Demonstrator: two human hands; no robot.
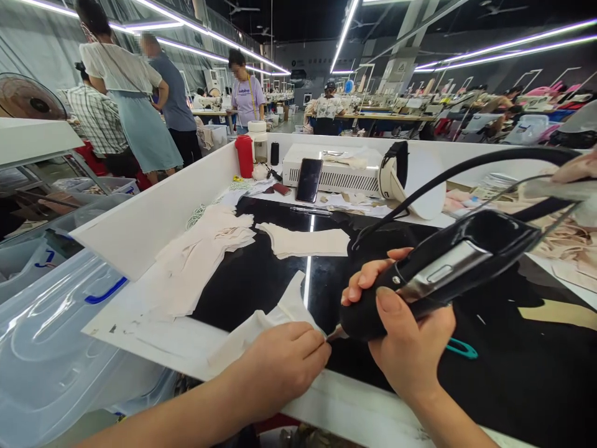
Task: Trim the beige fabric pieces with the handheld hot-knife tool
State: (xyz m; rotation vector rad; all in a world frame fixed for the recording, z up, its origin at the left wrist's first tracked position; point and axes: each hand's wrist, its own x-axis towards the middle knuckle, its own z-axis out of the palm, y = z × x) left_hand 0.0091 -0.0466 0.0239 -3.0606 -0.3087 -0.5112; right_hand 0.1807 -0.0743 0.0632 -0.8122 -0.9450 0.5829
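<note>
My left hand (291, 358) is closed, pinching the edge of a cream fabric piece (280, 311) near the table's front edge. My right hand (415, 348) wraps round a black corded handheld tool (441, 267) with a silver panel. Its small metal tip meets the fabric edge right beside my left fingertips; whether it touches the cloth is hard to make out. Farther back on the black work surface (504, 373) lies a flat cream fabric piece (308, 241). A pile of similar pieces (200, 261) spreads to the left.
A thick black cable (448, 177) arches from the tool. Behind stand a phone (309, 180), a white vented box (336, 165) and a red cup (244, 155). A teal clip (462, 348) lies right of my hand. Another person's hand (578, 168) shows at the right edge.
</note>
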